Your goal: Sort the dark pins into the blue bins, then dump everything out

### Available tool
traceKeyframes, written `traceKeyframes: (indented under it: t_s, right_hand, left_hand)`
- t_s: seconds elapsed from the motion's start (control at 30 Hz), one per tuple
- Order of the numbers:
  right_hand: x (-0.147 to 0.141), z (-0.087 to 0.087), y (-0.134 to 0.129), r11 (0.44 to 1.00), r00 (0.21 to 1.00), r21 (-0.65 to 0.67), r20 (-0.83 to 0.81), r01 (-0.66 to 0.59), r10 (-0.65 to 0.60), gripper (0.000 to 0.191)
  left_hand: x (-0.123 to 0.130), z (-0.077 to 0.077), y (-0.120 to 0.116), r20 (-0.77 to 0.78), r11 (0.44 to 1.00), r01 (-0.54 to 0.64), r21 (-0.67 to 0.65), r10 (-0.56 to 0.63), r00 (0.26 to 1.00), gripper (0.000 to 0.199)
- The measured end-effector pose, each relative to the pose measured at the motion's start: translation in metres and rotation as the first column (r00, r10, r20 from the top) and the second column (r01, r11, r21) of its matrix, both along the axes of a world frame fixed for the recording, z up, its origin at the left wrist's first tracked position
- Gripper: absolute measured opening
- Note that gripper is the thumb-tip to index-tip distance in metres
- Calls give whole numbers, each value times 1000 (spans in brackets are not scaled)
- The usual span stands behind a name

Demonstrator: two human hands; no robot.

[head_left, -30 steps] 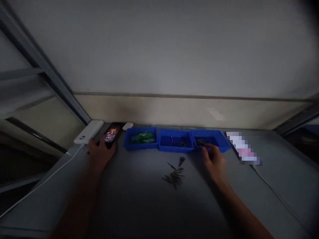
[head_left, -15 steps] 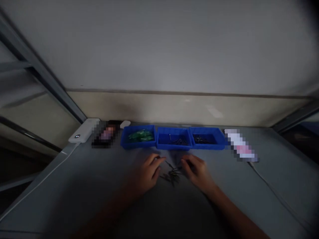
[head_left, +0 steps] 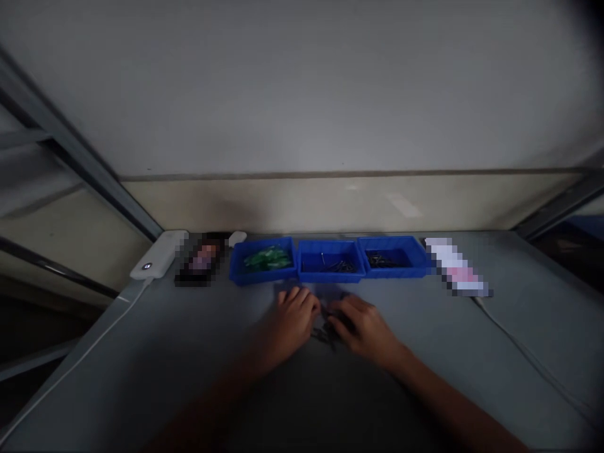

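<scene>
Head view catches both hands close together, low over the grey worktop (head_left: 472, 352), at work among small dark metal parts (head_left: 323, 336) that lie loose between and just below the fingertips. The left hand (head_left: 295, 318) has its fingers bent and drawn together, knuckles up; whether they pinch a part cannot be told. Across a narrow gap, the right hand (head_left: 368, 327) curls its fingers and thumb inward at the pile, with something dark by the tips, though shadow hides whether it is gripped. This looks like the close handling of single parts, and any move from here calls for a light fingertip hold that leaves neighbouring pieces undisturbed. Just beyond the fingers stand three blue bins in a row: the left bin (head_left: 263, 276) with green pieces (head_left: 268, 258), the middle bin (head_left: 330, 277) with thin metal pieces (head_left: 343, 267), the right bin (head_left: 396, 273) with darker ones. Farther off, past the left fingers, sit a dark phone (head_left: 201, 264) and a white power bank (head_left: 160, 257); well to the right of the right fingers lies a lit phone (head_left: 455, 267).
</scene>
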State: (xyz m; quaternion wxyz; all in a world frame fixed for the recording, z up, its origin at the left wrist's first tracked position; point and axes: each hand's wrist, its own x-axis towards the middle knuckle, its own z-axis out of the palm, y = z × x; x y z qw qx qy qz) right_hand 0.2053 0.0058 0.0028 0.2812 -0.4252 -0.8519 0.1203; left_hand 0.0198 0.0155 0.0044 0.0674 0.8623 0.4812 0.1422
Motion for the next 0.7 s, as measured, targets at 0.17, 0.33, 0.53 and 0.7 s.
traceKeyframes:
  t_s: [0.17,0.33,0.53,0.7]
  right_hand:
    - [-3,-3,2,997,1000,70,-6,-24,25,14]
    - [-3,-5,4,997,999,74,19,33,-35,14]
    - [-2,-6,4,997,998,49,33,53,-55,20]
    - [-2,-7,5,998,998,16,-3,65,-65,21]
  left_hand:
    - [-3,-3,-2,53,999,-30,-17,31,998,15]
    - [-3,-5,0,122,998,-47,-35,51,991,16]
    - [-3,-6,3,243,995,-5,-98,28,970,18]
    - [-7,-2,-1,318,989,58,-136,-12,948,16]
